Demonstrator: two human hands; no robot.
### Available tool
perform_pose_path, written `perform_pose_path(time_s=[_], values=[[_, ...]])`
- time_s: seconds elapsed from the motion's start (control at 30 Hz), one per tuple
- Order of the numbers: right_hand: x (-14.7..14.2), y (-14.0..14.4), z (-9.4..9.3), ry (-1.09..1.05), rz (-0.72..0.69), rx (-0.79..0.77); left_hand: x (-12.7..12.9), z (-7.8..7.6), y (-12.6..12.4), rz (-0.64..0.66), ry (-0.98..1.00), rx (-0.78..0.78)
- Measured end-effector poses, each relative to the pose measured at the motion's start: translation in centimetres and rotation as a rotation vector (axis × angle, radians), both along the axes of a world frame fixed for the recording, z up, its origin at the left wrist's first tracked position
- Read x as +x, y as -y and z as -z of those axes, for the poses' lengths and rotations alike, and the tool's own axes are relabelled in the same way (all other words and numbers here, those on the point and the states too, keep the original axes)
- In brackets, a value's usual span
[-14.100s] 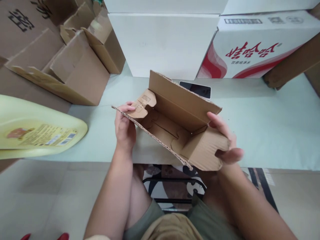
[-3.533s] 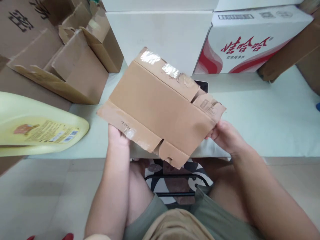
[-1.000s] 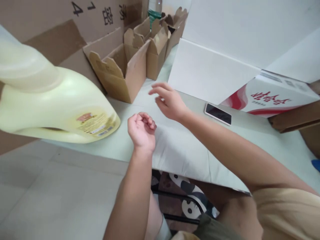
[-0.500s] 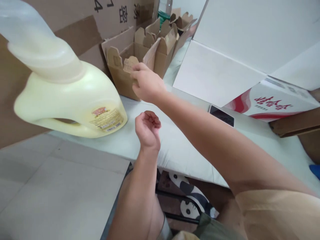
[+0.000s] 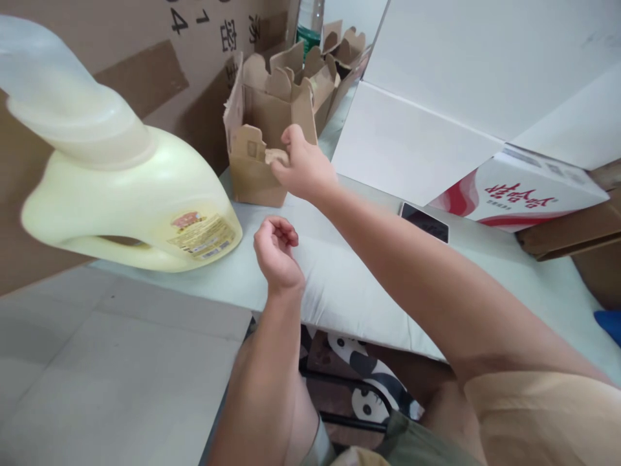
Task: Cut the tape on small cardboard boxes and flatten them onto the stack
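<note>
My right hand (image 5: pixel 303 169) reaches across to the left and grips a flap of a small open cardboard box (image 5: pixel 253 145), which is tipped up toward me at the head of a row of similar boxes. My left hand (image 5: pixel 275 254) hovers over the pale green table (image 5: pixel 349 291) with its fingers curled in and nothing in it. A large pale yellow detergent jug (image 5: pixel 121 194) lies on its side just left of the box.
A row of open cardboard boxes (image 5: pixel 330 58) runs back along the big brown carton (image 5: pixel 145 58). A white box (image 5: pixel 412 142) and a red-and-white carton (image 5: pixel 528 194) stand at the back. A phone (image 5: pixel 424 222) lies face up on the table.
My right hand has pulled the front cardboard box by its flap out of the row and tilted it toward me. My left hand stays curled in place.
</note>
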State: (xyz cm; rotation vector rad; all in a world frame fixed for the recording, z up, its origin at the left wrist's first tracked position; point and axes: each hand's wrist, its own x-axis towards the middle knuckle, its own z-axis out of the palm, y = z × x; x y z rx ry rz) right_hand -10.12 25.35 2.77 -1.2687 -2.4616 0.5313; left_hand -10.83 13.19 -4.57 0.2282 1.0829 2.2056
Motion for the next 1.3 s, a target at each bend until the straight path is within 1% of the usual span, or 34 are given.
perform_pose_path(time_s=[0.07, 0.13, 0.17, 0.2, 0.27, 0.33, 0.37, 0.4, 0.47, 0.53, 0.57, 0.6, 0.67, 0.7, 0.73, 0.77, 0.8, 0.87, 0.97, 1.03, 1.1, 1.17, 1.23, 1.3], values=[[0.2, 0.4, -0.3, 0.03, 0.038, -0.014, 0.0, 0.2, -0.1, -0.013, -0.018, 0.001], [0.5, 0.8, -0.5, 0.019, 0.028, -0.007, 0.1, 0.4, -0.1, -0.031, -0.044, -0.002], [0.7, 0.9, -0.5, -0.001, 0.021, 0.002, 0.1, 0.4, 0.0, -0.062, -0.072, -0.005], [1.0, 1.0, -0.5, -0.024, 0.019, 0.008, 0.2, 0.4, 0.1, -0.113, -0.114, -0.009], [2.3, 1.3, -0.3, -0.053, 0.012, 0.021, 0.2, 0.1, 0.3, -0.284, -0.228, -0.02], [4.8, 1.9, 0.1, -0.084, -0.017, 0.045, 0.0, -0.2, 0.7, -0.467, -0.345, -0.034], [6.5, 2.4, 0.2, -0.122, -0.045, 0.07, -0.1, -0.4, 0.8, -0.525, -0.385, -0.043], [8.5, 3.1, 0.2, -0.174, -0.07, 0.102, -0.2, -0.5, 0.9, -0.56, -0.412, -0.051], [13.2, 5.1, -0.1, -0.292, -0.127, 0.164, -0.6, -0.6, 1.1, -0.57, -0.429, -0.055], [18.6, 7.5, -0.8, -0.33, -0.197, 0.224, -0.8, -0.5, 1.0, -0.521, -0.397, -0.035], [21.2, 8.7, -1.2, -0.326, -0.229, 0.244, -0.8, -0.4, 1.0, -0.461, -0.37, -0.011], [23.6, 9.9, -1.5, -0.297, -0.269, 0.222, -0.7, -0.2, 0.9, -0.362, -0.342, 0.022], [27.7, 12.1, -1.5, -0.286, -0.302, 0.216, -0.1, -0.1, 0.9, -0.091, -0.311, 0.088], [29.2, 13.0, -1.2, -0.295, -0.281, 0.222, 0.4, -0.1, 0.8, 0.04, -0.322, 0.113], [30.4, 13.6, -0.6, -0.316, -0.24, 0.235, 1.0, -0.1, 0.8, 0.14, -0.349, 0.13], [31.2, 14.1, 0.2, -0.35, -0.18, 0.251, 1.7, -0.1, 0.7, 0.207, -0.384, 0.139], [31.8, 14.4, 1.1, -0.398, -0.115, 0.27, 2.5, -0.2, 0.7, 0.245, -0.419, 0.141], [32.3, 14.4, 3.2, -0.501, -0.006, 0.29, 3.9, -0.1, 0.4, 0.259, -0.466, 0.138], [32.2, 13.4, 6.2, -0.631, 0.112, 0.353, 5.5, 0.6, -0.3, 0.253, -0.54, 0.147], [32.3, 12.6, 7.9, -0.666, 0.209, 0.444, 6.2, 1.2, -0.8, 0.255, -0.627, 0.17], [32.7, 12.1, 9.5, -0.654, 0.29, 0.509, 6.6, 1.7, -1.1, 0.245, -0.718, 0.178], [33.3, 11.9, 10.9, -0.654, 0.32, 0.486, 6.9, 2.0, -1.3, 0.212, -0.785, 0.158], [33.8, 12.0, 11.9, -0.727, 0.298, 0.406, 7.1, 2.1, -1.4, 0.17, -0.814, 0.133], [34.2, 12.2, 12.4, -0.819, 0.261, 0.343, 7.3, 2.1, -1.5, 0.142, -0.824, 0.13]])
